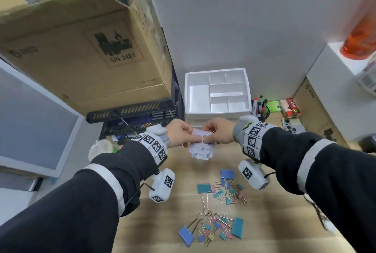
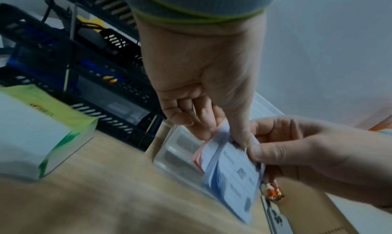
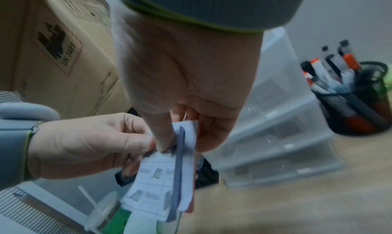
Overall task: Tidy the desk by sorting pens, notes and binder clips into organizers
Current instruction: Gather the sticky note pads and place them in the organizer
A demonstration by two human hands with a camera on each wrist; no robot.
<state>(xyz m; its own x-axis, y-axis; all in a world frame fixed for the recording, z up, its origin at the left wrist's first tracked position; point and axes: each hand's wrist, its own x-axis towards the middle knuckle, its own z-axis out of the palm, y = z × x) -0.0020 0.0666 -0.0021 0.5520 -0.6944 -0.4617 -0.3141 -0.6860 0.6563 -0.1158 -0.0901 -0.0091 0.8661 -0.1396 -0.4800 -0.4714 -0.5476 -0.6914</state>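
Both hands meet in front of the white compartment organizer (image 1: 187, 94) and hold one stack of notes (image 1: 200, 146) between them. The notes (image 2: 233, 169) are white slips printed with "Notes", with pink sheets behind. My left hand (image 1: 188, 138) pinches the stack's top edge, thumb over fingers (image 2: 229, 137). My right hand (image 1: 207, 137) pinches the same edge from the other side (image 3: 169, 140), and the slips (image 3: 157, 184) hang down below it. Coloured binder clips (image 1: 204, 188) lie scattered on the wooden desk nearer to me. Pens (image 3: 337, 73) stand in a black cup right of the organizer.
A large cardboard box (image 1: 81, 49) sits on a black tray rack (image 1: 132, 114) at the left, with a monitor (image 1: 30, 120) beside it. The organizer tops clear drawers (image 3: 275, 137). A phone (image 1: 293, 128) and small packets lie at the right. A tissue box (image 2: 42, 128) stands left.
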